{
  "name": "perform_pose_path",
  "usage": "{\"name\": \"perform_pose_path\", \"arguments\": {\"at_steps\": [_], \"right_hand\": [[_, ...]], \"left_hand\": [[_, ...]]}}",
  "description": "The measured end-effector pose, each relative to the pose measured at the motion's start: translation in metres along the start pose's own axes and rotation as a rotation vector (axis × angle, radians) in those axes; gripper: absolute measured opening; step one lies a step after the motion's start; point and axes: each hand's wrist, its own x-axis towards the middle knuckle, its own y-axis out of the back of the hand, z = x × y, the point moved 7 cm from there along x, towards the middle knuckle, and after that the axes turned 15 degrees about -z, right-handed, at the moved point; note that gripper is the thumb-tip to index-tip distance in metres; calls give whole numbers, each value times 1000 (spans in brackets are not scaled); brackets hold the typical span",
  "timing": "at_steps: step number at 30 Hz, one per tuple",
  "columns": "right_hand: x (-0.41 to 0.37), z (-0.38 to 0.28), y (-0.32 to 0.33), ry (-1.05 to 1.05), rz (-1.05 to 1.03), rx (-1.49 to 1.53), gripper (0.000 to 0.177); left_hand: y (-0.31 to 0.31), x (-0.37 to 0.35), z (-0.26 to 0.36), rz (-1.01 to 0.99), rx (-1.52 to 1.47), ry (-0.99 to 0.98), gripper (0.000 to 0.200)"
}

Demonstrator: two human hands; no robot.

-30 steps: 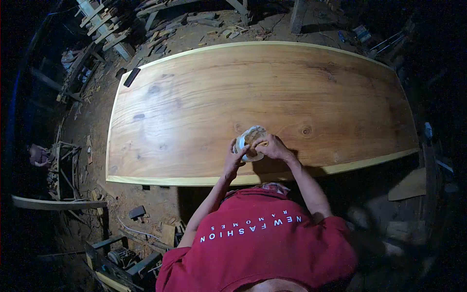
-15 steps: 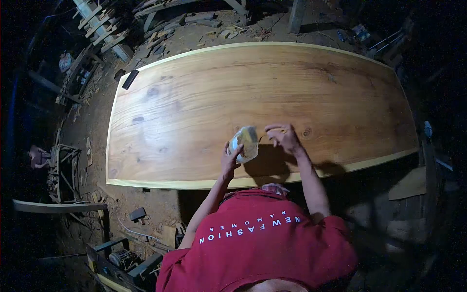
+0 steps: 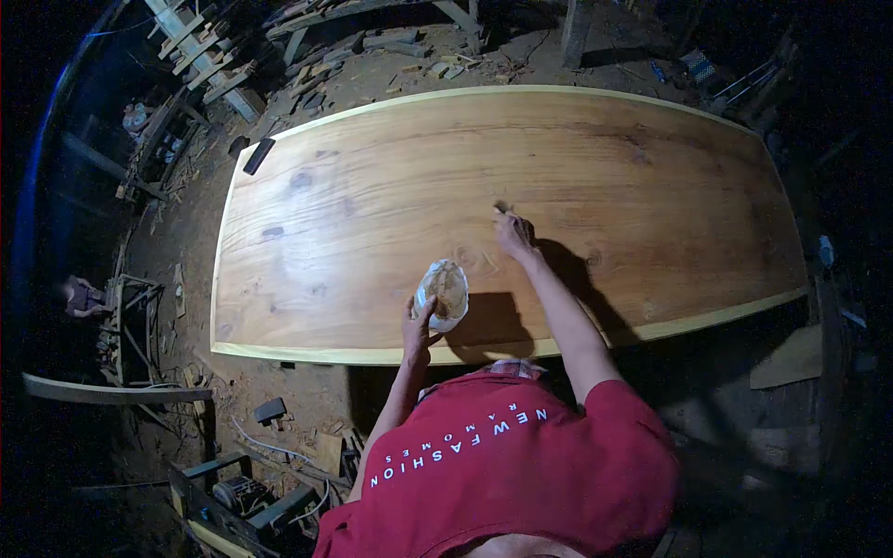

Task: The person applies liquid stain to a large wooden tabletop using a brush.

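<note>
In my left hand (image 3: 419, 325) is a cut-open clear plastic container (image 3: 448, 290), its inside coated with brownish paste, tilted over the near side of the wooden tabletop (image 3: 391, 205). My fingers wrap round its left side. My right hand (image 3: 513, 234) is closed over the middle of the board, around a small dark-tipped tool (image 3: 502, 206); most of it is hidden in my fingers, and I cannot tell its kind. The tool's tip overlaps the wood in this view. Knots and dark grain marks show across the tabletop, which has a pale edge strip all around.
A black block-like object (image 3: 259, 156) lies at the tabletop's far left corner. Wood scraps (image 3: 391, 42) litter the floor beyond. At the lower left stands a machine with a motor (image 3: 240, 493), near a dark block (image 3: 270, 410) on the ground. Another person (image 3: 84, 296) is at the far left.
My right hand has moved forward and left over the board, its tool tip now farther from me. My left hand has drawn the container slightly left and nearer, turning its opening upward.
</note>
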Motion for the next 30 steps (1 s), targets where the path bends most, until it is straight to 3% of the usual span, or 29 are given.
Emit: {"name": "perform_pose_path", "arguments": {"at_steps": [1,3,4,6,9,11,13,14,16,18,20,21,23,25,26,27,29,30], "right_hand": [[0,0,-4,0,-3,2,21],[-1,4,2,103,168,302,24],[-3,12,13,-69,-15,372,23],[-13,39,27,-180,-126,984,23],[-32,116,34,-385,23,1122,21],[-46,146,48,-324,181,1036,20],[-69,114,91,-50,476,410,22],[-74,105,90,-61,479,407,22],[-67,83,64,-241,159,120,24],[-55,63,11,-190,130,-134,25],[-79,3,12,95,419,-105,19],[-84,-12,20,89,423,-105,19],[-86,-27,34,-12,81,173,19],[-85,14,31,-67,52,490,22],[-88,43,26,-226,-49,942,24],[-87,83,16,-205,66,1055,22],[-103,134,29,-338,213,999,22],[-119,125,62,-350,225,742,22]], "left_hand": [[4,-1,-2,3,0,3,81],[10,-2,-4,25,-53,-30,80],[9,-3,-2,28,-45,-27,79],[9,-5,0,13,-51,-31,79],[8,-8,2,0,-58,-35,79],[12,-6,-2,0,-58,-29,79],[16,0,-6,-32,-51,-31,79],[14,-1,-5,-32,-36,-41,79],[11,4,-5,-64,-39,-37,79],[5,5,-2,-93,-43,-37,79],[-4,3,3,-114,-42,-37,79],[-3,4,4,-119,-37,-35,79],[-3,5,4,-145,3,-22,79],[-1,4,5,-143,10,-12,80],[0,4,5,-139,14,-7,80],[2,4,4,-143,17,-6,80],[7,6,3,-128,-14,-29,81],[10,9,2,-132,-12,-27,81]]}}
